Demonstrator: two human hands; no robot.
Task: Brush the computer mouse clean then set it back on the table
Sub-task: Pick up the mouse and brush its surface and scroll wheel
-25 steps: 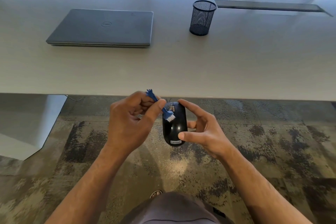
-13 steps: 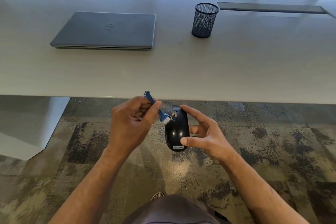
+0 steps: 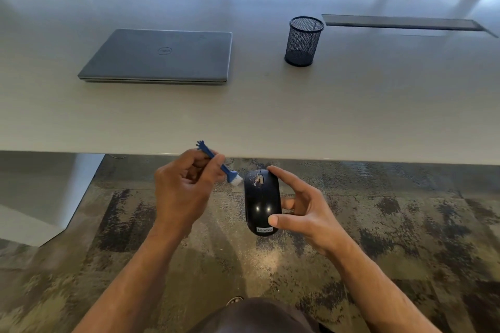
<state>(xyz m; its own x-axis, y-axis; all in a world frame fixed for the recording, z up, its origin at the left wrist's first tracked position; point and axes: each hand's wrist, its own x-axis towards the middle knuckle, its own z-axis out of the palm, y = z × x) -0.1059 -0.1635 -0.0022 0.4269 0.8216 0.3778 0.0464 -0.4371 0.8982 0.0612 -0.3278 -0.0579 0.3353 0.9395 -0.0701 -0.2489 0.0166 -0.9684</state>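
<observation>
Holding black computer mouse off the table, just before its near edge, right hand pinching it, thumb near logo, forefinger at front. Gripping small blue brush in left hand, fingers curled round handle; white bristles just left of mouse's dusty front, not touching.

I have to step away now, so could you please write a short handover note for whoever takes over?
Left hand pinches the small blue brush; bristles sit just left of the mouse, off it.
Right hand grips the black Lenovo mouse over the floor, in front of the table edge.
Done: brushing under way; pale dust remains around the scroll wheel.
Left: finish brushing, then set the mouse on the table.
</observation>
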